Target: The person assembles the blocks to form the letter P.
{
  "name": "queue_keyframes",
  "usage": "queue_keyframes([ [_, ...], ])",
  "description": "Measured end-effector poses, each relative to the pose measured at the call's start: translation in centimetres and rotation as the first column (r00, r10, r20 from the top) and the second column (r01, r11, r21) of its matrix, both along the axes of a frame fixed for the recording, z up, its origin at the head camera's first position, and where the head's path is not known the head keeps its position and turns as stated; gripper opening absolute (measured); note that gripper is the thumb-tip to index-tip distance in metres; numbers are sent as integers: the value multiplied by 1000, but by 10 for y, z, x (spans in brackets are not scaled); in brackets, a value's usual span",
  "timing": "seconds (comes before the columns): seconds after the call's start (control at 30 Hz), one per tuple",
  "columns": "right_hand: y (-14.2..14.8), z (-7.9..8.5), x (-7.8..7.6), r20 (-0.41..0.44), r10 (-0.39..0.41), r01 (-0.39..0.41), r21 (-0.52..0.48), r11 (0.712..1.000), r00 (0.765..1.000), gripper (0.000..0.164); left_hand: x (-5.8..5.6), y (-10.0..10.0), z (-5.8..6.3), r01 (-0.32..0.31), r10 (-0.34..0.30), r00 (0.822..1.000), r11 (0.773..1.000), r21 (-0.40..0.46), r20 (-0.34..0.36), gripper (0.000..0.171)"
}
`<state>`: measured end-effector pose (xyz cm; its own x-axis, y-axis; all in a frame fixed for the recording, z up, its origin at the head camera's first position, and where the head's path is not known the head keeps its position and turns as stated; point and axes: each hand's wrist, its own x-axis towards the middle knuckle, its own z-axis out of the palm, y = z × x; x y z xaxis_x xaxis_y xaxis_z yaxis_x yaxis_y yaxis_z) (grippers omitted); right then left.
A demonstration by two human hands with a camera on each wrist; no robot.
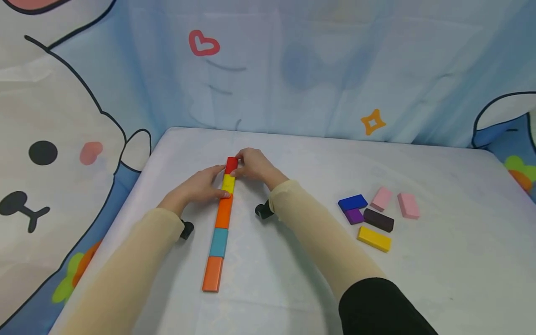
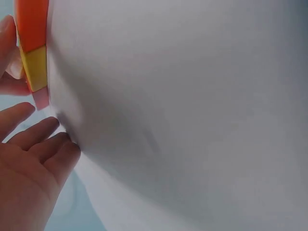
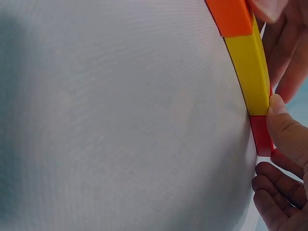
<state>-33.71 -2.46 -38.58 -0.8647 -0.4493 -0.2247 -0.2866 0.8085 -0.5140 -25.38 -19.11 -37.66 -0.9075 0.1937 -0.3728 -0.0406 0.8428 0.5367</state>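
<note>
A straight row of blocks runs away from me: an orange block, a light blue block, another orange block, a yellow block and a red block at the far end. My right hand pinches the red block, thumb by its seam with the yellow one and index finger at its far end. Along the row's left side, my left hand reaches with fingers fairly straight. Its thumb lies at the yellow-orange seam, while its fingertips are close to the red block.
To the right lie loose blocks: blue, purple, dark brown, yellow and two pink, one beside the other. A white cloth covers the table. Behind it hangs a printed curtain.
</note>
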Motion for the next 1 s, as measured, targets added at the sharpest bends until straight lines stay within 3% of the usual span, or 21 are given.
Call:
queue_keyframes([
  [0.4, 0, 2, 3, -4, 5, -5, -2, 1000, 1000, 59, -16, 0, -3, 25, -23, 999, 999, -46, 41, 94],
  [0.7, 3, 1, 4, -3, 5, -5, -20, 1000, 1000, 58, -17, 3, -1, 28, -25, 998, 997, -66, 49, 95],
  [1.0, 6, -6, 4, -54, 48, -48, -2, 999, 997, 58, -16, 3, -2, 27, -24, 999, 998, -53, 44, 94],
])
